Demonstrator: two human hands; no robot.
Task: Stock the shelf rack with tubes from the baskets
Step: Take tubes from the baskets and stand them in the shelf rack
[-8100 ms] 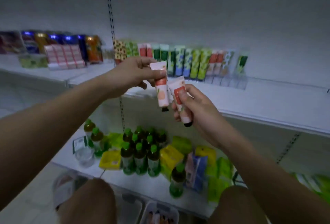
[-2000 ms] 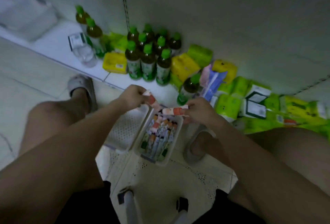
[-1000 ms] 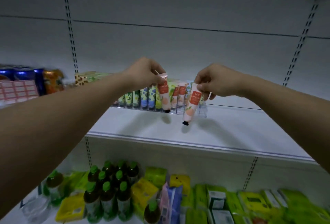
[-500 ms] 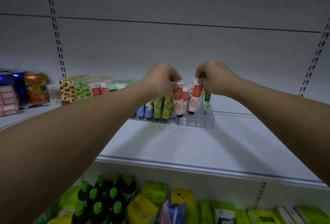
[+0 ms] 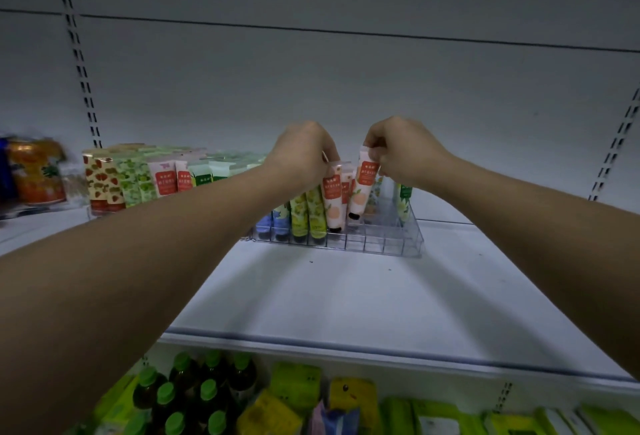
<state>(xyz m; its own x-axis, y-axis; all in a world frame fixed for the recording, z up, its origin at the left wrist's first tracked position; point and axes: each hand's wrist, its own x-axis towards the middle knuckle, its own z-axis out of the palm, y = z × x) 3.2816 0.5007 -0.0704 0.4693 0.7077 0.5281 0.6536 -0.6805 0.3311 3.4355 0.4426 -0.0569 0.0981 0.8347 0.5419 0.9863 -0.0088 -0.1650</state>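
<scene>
A clear plastic rack (image 5: 384,242) with small compartments stands at the back of the white shelf (image 5: 332,296). Several patterned tubes stand cap-down in its left and middle slots. My left hand (image 5: 304,154) pinches the top of a peach-printed tube (image 5: 333,204) whose cap sits low in a front slot beside the yellow-green tubes (image 5: 308,214). My right hand (image 5: 398,147) pinches a second peach tube (image 5: 362,188), tilted, with its black cap just above a slot further back. The front-right slots hold nothing. The baskets are out of view.
Boxed tubes (image 5: 135,178) line the shelf left of the rack, with an orange can (image 5: 36,171) at the far left. Below the shelf edge stand green-capped bottles (image 5: 194,393) and yellow and green packets (image 5: 349,400). Slotted uprights (image 5: 78,53) run up the back wall.
Both hands have lowered their peach tubes toward the rack. The left tube has gone down into a front slot and the right tube has come close above the rack.
</scene>
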